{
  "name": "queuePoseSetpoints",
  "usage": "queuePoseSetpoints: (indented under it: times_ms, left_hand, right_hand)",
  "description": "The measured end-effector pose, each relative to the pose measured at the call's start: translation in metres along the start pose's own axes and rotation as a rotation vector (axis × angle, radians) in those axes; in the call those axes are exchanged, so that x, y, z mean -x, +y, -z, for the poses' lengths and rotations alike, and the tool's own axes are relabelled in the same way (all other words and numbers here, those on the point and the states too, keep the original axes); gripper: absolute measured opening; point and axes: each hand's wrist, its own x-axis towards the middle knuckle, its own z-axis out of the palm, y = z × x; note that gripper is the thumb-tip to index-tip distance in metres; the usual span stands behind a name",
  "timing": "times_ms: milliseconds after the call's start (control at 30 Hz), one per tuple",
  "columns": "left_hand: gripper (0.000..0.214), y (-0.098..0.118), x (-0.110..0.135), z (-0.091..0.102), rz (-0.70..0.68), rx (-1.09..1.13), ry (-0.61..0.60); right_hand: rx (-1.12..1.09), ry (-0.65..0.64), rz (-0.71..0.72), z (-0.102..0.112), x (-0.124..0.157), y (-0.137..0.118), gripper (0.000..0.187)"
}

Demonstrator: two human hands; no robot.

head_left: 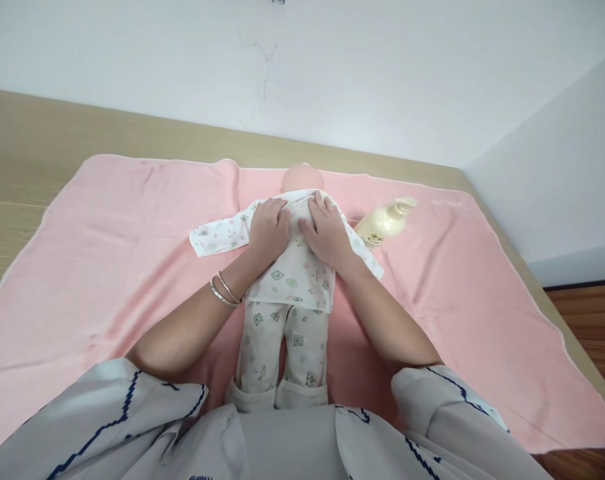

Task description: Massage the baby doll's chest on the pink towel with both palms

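A baby doll (302,179) lies lengthwise in front of me, its bald head at the far end and its face not visible. It wears a white printed shirt (292,283) and matching trousers (302,343). My left hand (270,228) rests on the left of the shirt's upper part, fingers laid along the cloth. On the other side of the chest or back, my right hand (327,230) lies flat with its fingers slightly apart near the collar. The left sleeve (220,235) stretches out sideways; the right one is partly behind my forearm.
A pale yellow pump bottle (385,221) lies tilted right of the doll. Beneath everything spreads a pink blanket (147,267) with some folds, over a wooden surface (132,130). A white wall (182,60) rises behind, with a corner on the right.
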Motion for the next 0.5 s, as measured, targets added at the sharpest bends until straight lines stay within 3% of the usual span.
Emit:
queuePoseSetpoints:
  times_ms: [167,300,400,500]
  left_hand:
    - [0.031,-0.001,0.001,-0.001,0.023,0.002,0.004]
    - [0.036,-0.003,-0.002,-0.002,0.005,-0.050,-0.022]
    - [0.047,-0.004,-0.005,-0.003,-0.003,-0.158,-0.062]
    - [0.051,-0.003,-0.004,-0.002,-0.013,-0.247,-0.114]
  right_hand:
    - [0.096,0.080,-0.058,-0.006,0.020,-0.016,0.066]
    - [0.139,0.150,0.100,-0.022,0.042,-0.036,0.061]
    - [0.096,0.083,0.144,-0.019,0.035,-0.031,0.061]
    - [0.024,0.013,0.064,-0.009,0.015,-0.015,0.062]
